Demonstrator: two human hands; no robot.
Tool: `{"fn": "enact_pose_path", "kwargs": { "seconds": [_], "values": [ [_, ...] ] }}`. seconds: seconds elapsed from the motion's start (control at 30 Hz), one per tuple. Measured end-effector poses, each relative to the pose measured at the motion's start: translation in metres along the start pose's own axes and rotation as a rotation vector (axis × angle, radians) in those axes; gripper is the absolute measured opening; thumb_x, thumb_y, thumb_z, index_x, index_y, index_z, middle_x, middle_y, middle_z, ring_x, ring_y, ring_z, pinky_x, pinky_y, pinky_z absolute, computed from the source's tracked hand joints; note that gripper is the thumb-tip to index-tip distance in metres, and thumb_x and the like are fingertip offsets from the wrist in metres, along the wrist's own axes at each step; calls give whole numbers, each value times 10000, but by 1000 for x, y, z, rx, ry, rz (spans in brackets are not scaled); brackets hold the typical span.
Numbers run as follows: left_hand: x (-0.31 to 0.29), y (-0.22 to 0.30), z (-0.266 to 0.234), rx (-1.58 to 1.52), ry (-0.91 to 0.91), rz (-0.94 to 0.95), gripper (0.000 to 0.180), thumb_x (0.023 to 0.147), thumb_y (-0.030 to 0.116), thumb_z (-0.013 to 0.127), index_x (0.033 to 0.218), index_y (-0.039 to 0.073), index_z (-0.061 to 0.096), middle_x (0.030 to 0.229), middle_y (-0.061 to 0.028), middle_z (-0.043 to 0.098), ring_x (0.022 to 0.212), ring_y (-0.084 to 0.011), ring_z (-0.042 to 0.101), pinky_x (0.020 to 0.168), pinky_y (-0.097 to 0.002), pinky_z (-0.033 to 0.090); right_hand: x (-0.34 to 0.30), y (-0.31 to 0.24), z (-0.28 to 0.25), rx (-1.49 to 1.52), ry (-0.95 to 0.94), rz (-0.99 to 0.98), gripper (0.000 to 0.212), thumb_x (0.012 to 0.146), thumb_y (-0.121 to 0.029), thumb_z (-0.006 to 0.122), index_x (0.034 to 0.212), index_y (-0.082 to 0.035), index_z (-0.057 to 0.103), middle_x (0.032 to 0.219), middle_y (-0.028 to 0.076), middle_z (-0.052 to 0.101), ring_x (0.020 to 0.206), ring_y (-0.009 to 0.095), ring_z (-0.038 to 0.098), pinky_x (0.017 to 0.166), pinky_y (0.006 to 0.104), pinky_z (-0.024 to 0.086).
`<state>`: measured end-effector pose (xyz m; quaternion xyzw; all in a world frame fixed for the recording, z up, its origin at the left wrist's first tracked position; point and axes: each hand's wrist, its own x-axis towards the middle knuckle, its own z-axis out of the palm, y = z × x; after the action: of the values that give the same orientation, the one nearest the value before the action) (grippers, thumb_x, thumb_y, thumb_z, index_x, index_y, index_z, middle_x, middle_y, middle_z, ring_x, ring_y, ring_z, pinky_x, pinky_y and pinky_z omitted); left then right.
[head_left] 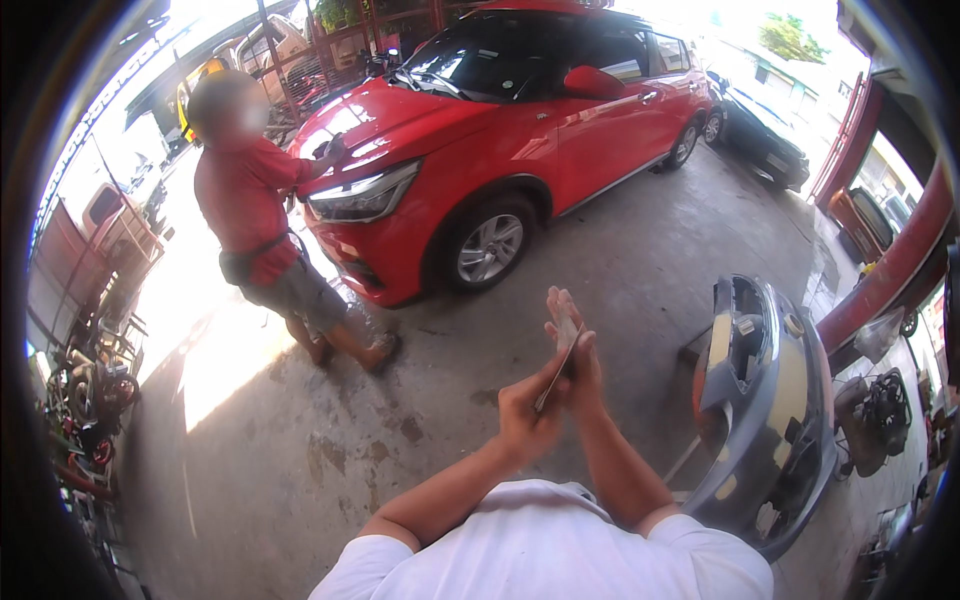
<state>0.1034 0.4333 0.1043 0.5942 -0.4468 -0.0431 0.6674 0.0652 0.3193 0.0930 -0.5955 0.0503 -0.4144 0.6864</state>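
In front of my chest, my left hand (pixel 527 412) is closed on a thin, flat grey sheet (pixel 544 397), its thumb lying along it. The sheet's kind does not show; only a narrow edge of it is seen. My right hand (pixel 588 372) is upright with its fingers stretched out, its palm against the sheet and my left fingers. Much of the sheet is hidden between the two hands. To the right of my hands stands a bumper cover (pixel 738 440), grey with beige filler patches.
A red car (pixel 500 135) stands ahead. At its front left, another person (pixel 245 200) in a red shirt has a hand on the hood. A dark car (pixel 760 130) is behind it. Motorcycle parts (pixel 85 395) line the far left, and a red post (pixel 890 265) rises at the right.
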Motion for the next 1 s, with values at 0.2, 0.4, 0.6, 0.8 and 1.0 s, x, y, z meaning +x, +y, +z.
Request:
{"fn": "enact_pose_path", "kwargs": {
  "seconds": [0.2, 0.4, 0.6, 0.8, 1.0],
  "values": [
    [18, -8, -12, -3, 79, 26, 420, 943, 26, 622, 1363, 35, 637, 1134, -264, 717, 989, -189, 737, 824, -283, 543, -26, 11, 25, -178, 70, -139, 833, 1052, -591, 400, 1537, 84, 334, 1577, 221, 402, 1439, 290, 421, 1170, 382, 322],
    [22, -18, -13, 167, 185, 95, 402, 960, 84, 665, 1359, 46, 642, 1042, -220, 740, 896, -167, 734, 777, -284, 540, -34, 25, 26, 207, 275, 91, 703, 1068, -523, 448, 1420, 82, 517, 1356, 166, 614, 1246, 197, 573, 1022, 326, 466],
    [24, -45, -42, 96, 170, -147, 338, 969, 126, 680, 1295, 37, 680, 779, -167, 692, 702, -89, 614, 671, -267, 501, -40, 49, -4, 154, 416, 355, 415, 1045, -369, 593, 1218, 5, 643, 970, 33, 701, 783, 130, 662, 738, 272, 550],
    [12, -54, -53, 173, -23, -227, 368, 981, 120, 648, 1336, 27, 636, 836, -177, 700, 709, -179, 649, 694, -298, 512, -44, 48, -27, 454, 272, 781, 366, 1029, -398, 599, 1177, -66, 640, 810, -5, 615, 623, 117, 558, 545, 268, 463],
    [5, -76, -45, 632, -341, 204, 696, 852, -50, 566, 1524, -12, 385, 1475, -241, 473, 1365, -334, 478, 1110, -406, 414, -33, 13, -7, 287, 208, 776, 451, 1035, -478, 553, 1153, -53, 651, 767, -23, 592, 564, 77, 512, 482, 237, 398]
  ]
}}
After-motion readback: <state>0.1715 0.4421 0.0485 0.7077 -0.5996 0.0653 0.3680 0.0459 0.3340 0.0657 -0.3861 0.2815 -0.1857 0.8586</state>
